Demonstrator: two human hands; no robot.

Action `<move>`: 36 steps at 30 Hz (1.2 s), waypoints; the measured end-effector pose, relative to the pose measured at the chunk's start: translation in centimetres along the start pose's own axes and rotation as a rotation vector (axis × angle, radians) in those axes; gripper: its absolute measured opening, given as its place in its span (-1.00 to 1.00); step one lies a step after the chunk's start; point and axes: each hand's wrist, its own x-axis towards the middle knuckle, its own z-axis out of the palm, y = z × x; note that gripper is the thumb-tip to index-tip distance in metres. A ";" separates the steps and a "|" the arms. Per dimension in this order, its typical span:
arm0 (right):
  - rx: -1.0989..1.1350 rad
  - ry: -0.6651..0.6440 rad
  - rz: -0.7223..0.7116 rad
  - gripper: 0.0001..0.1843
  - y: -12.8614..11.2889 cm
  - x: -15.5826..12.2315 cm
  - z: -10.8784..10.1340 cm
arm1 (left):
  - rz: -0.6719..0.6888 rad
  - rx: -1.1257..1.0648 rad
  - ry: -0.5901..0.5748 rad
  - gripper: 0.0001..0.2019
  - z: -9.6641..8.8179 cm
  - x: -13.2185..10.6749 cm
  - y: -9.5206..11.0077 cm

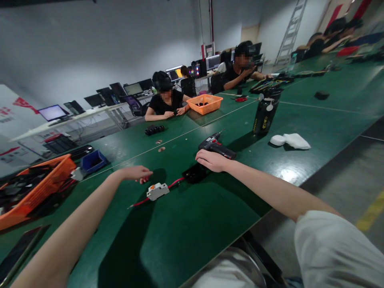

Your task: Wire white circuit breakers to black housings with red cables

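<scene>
My right hand rests with curled fingers on the handle of a black and red cordless drill lying on the green table. Just below it sits a small black box joined by a red wire to a white circuit breaker. My left hand lies on the table just left of the breaker, fingers loosely curled, with nothing visible in it.
An orange crate of black parts and a blue bin stand at the left. A black bottle and a white cloth lie to the right. Two other people sit across the table by an orange tray.
</scene>
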 end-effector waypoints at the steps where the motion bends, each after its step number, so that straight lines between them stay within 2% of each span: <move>1: 0.007 -0.001 -0.005 -0.62 0.0 0.0 0.0 | 0.038 -0.104 -0.029 -0.33 0.6 -0.6 0.4; 3: 0.016 -0.019 -0.019 -0.62 -0.2 -0.1 -0.2 | 0.164 -0.227 -0.022 -0.32 1.7 -2.4 1.4; 5: 0.026 -0.061 -0.041 -0.62 -0.5 -0.3 -0.3 | 0.253 -0.238 -0.021 -0.36 2.8 -4.4 2.6; 7: 0.035 -0.114 -0.067 -0.58 -0.9 -0.4 -0.4 | 0.274 -0.182 -0.007 -0.38 3.9 -6.0 3.5; 9: 0.039 -0.147 -0.085 -0.50 -1.3 -0.4 -0.3 | 0.234 -0.093 0.061 -0.40 5.0 -6.9 4.3; 12: 0.035 -0.143 -0.099 -0.39 -1.7 -0.4 0.0 | 0.190 -0.009 0.185 -0.50 6.3 -7.0 5.1; 14: 0.028 -0.137 -0.107 -0.39 -1.9 -0.3 0.0 | 0.198 -0.004 0.219 -0.55 6.8 -6.8 5.4; 18: -0.003 -0.167 -0.099 -0.46 -2.0 -0.2 -0.3 | 0.223 -0.044 0.230 -0.55 7.1 -6.3 5.7; 27: -0.003 -0.213 -0.068 -0.45 -2.2 0.0 -0.6 | 0.223 -0.101 0.217 -0.53 7.4 -6.2 5.2; 29: 0.010 -0.176 -0.046 -0.52 -1.7 0.1 -0.9 | 0.229 -0.066 0.339 -0.47 7.4 -6.2 5.2; 31: -0.015 -0.095 0.001 -0.60 -0.9 0.1 -1.3 | 0.237 -0.012 0.588 -0.42 7.6 -6.7 5.9; 33: -0.071 -0.001 0.071 -0.62 0.2 0.1 -1.9 | 0.266 0.027 0.830 -0.47 8.3 -7.6 7.5; 35: -0.122 0.071 0.138 -0.64 1.2 0.0 -2.2 | 0.362 0.033 0.925 -0.60 9.7 -8.9 9.6; 36: -0.140 0.097 0.157 -0.66 1.7 0.0 -2.3 | 0.433 0.043 0.924 -0.64 10.6 -9.5 10.8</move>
